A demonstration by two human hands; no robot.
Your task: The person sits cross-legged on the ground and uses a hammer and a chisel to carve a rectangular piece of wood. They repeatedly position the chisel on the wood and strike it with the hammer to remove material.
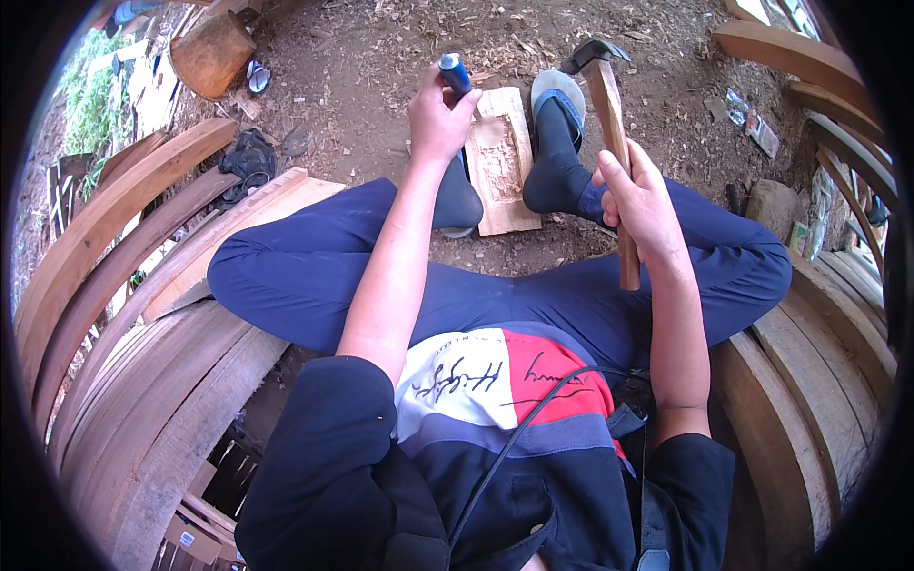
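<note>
My left hand (442,124) is closed around a blue-handled chisel (455,74), its metal-capped butt pointing up; the blade is hidden behind the hand. The hand is over the left edge of a pale wooden board (514,215) lying on the ground between my feet. A rough, shallow hollow with wood chips is cut into the board's face. My right hand (643,200) grips a claw hammer (607,100) by its wooden handle. The dark metal head is raised, up and right of the board, near my sandalled right foot (557,152).
Curved wooden beams (124,238) stand at my left, with more beams (790,52) at the right. A cut log (213,55) and a black bag (249,160) lie far left. A short log piece (773,205) sits by my right knee. Wood chips cover the dirt ground (371,57).
</note>
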